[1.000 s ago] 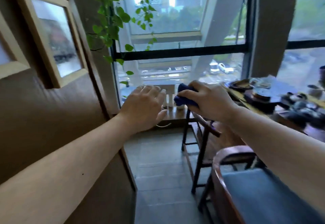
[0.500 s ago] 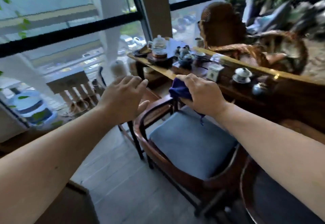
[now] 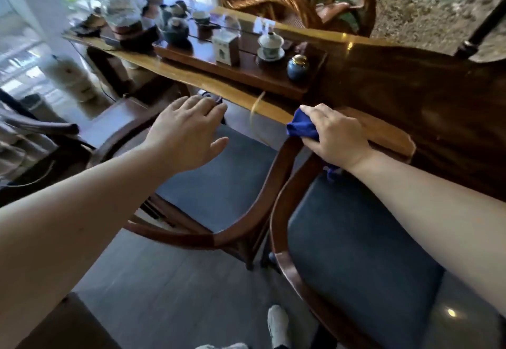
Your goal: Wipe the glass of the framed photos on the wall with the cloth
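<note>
My right hand is closed around a bunched blue cloth, held at the near edge of a long wooden tea table, above the gap between two chairs. A tail of the cloth hangs below my wrist. My left hand hovers open, fingers spread, palm down, over the left chair's blue cushion. No framed photos or wall are in view; I face the table.
Two wooden armchairs with blue cushions, the left chair and the right chair, stand against the table. A tea tray carries a white lidded cup, a small box, a blue jar and teapots. A wicker chair stands behind. Grey floor lies below.
My view has swung right and down, away from the wall frames and window to the table and chairs. Both hands kept their pose; the right still grips the cloth.
</note>
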`<state>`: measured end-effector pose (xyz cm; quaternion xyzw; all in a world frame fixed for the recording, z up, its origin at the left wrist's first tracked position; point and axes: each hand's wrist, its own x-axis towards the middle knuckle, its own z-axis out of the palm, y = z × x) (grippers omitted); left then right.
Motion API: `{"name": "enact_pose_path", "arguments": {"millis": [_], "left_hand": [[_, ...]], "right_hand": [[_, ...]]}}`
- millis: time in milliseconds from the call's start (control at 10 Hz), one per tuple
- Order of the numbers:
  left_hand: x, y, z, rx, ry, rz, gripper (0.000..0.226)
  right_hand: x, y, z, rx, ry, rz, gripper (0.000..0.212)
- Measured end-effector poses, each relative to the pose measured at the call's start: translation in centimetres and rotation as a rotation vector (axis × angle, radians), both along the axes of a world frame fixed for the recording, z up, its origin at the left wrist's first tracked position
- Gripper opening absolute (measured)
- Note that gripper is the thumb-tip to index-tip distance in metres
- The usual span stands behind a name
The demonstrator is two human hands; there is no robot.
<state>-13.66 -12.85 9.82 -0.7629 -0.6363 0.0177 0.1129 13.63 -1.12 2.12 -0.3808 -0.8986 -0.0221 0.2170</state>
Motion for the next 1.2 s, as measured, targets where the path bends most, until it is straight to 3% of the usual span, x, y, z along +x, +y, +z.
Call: {"name": "enact_pose_path", "arguments": {"millis": [300, 600, 800, 1000, 1200], "left_hand": [[5.8, 6.6, -6.0, -0.059, -0.116, -0.025, 0.065], [10.8, 12.9, -11.7, -0.101, -0.186, -0.086, 0.063], [14.3, 14.1, -15.4, -0.158, -0.211, -0.119, 0.068], [14.4, 14.3, -18.6, -0.180, -0.227, -0.113, 0.062], [13.5, 13.6, -18.3, -0.185, -0.192, -0.084, 0.064]], "right_hand": [[9.7, 7.3, -6.3, -0.121, -0.098, -0.186, 0.056], [12.4, 15.1, -11.3, -0.093, -0.241, -0.206, 0.054], [12.9, 17.0, -16.3, -0.196, -0.388, -0.211, 0.060], [12.6, 17.2, -18.8, -0.348, -0.358, -0.279, 0.079], [12.0, 16.8, -17.3, -0.470, -0.502, -0.306, 0.093]]}}
